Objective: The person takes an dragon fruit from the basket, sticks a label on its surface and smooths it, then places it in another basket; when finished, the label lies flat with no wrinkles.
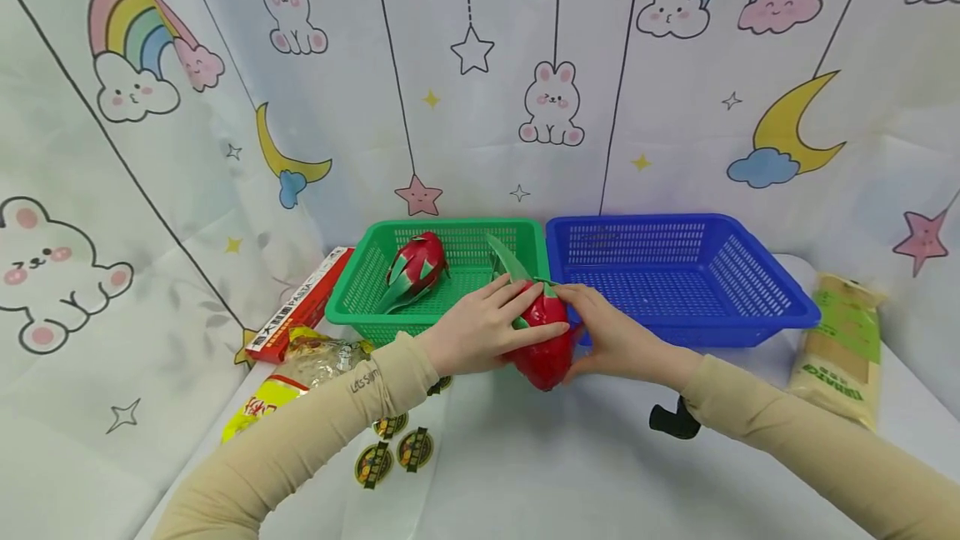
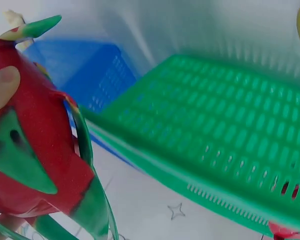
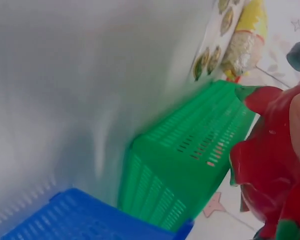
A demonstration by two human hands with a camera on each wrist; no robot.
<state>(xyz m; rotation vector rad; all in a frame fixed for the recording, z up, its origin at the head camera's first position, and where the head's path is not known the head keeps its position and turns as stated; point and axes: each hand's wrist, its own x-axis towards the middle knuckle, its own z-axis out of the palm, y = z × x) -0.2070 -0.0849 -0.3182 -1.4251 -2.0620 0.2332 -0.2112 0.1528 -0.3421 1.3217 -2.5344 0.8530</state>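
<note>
A: Head view, hands?
B: Both on the fruit [image 1: 545,363]. Left hand [image 1: 483,330] has fingers laid over its top and side, thumb hidden; right hand [image 1: 617,333] curls round the far side, fingers above, thumb below. Clamped on it from both sides.
A: Fruit where?
B: In front of where the green basket [image 1: 465,275] and blue basket [image 1: 645,290] meet. Red, glossy, egg-shaped, green leafy tips; one long leaf overlaps the green basket.
A: Rest?
B: Second fruit [image 1: 422,263] in the green basket. Both baskets slotted, plastic-looking. Red box [image 1: 300,307] and shiny bag [image 1: 322,359] at left, bag partly behind the left sleeve. Round stickers [image 1: 373,463] on the desk [image 1: 540,473], some covered by that sleeve. Black thing [image 1: 673,421] half under the right sleeve, can't identify. Noodle pack [image 1: 840,348] at right.
A: Left wrist view?
B: Fruit cut by the left edge, one fingertip pressed on smooth red skin, leaf curving off. Most of the hand out of frame. Blue basket soft, sticker cropped.
A: Right wrist view?
B: Fruit cropped at right, a fingertip on it; other fingers can't be seen. Blue basket cut off below, desk blurry. Dark bit at upper right, unclear.
</note>
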